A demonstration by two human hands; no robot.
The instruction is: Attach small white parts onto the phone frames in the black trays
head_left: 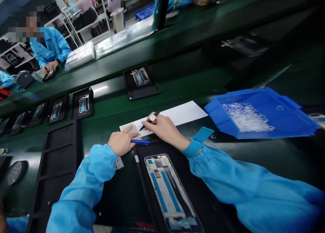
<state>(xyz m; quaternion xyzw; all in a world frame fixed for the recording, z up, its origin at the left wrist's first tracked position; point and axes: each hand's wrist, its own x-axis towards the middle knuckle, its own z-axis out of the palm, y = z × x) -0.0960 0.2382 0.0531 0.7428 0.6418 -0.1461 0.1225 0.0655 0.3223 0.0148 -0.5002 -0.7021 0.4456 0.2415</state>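
My right hand (165,128) pinches black tweezers (155,116) with a white patch on them. Their tip points down at a small beige sheet (132,129), which lies on a long white paper strip (184,112). Two fingers of my left hand (120,141) rest on that beige sheet, while a blue pen-like stick (140,142) is tucked in the same hand. Nearer to me, a phone frame (169,192) with blue strips lies in a black tray (142,178). Part of a small pale piece (118,163) shows beneath my left wrist.
On the right stands a blue bin (254,94) with many small clear pieces. A black compartment tray (58,148) is at the left. Along the green bench, several black trays hold phone frames, one a tray (130,90) beyond the paper. Co-workers in blue sit across.
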